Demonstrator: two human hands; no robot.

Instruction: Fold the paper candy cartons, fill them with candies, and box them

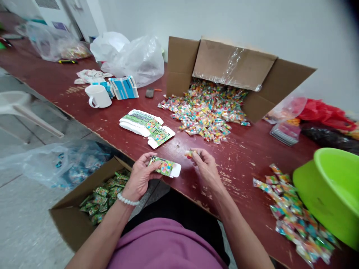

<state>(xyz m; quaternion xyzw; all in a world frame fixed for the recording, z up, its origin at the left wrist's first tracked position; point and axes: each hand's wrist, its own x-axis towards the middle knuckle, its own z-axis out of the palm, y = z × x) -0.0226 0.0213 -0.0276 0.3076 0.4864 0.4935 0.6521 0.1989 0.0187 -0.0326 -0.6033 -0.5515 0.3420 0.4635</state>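
Observation:
My left hand (pixel 143 173) is closed on a small green printed box (pixel 162 166), whose white end flap stands open toward the right. Between the fingertips of my right hand (pixel 203 162) is a small wrapped candy packet (pixel 191 153), a short way right of the box. Beyond my hands lies a stack of flattened green and white boxes (pixel 140 122). A big pile of wrapped candies (pixel 207 116) spills out of a tipped cardboard carton (pixel 232 63) onto the red table (pixel 174 190).
At the right are a green basin (pixel 314 186) and loose candy packets (pixel 297 220). Filled green packs (pixel 103 194) lie in a carton (pixel 66 224) below the table's left edge. A white mug (pixel 98 96), blue-striped boxes (pixel 123 88) and plastic bags (pixel 134 59) stand further back.

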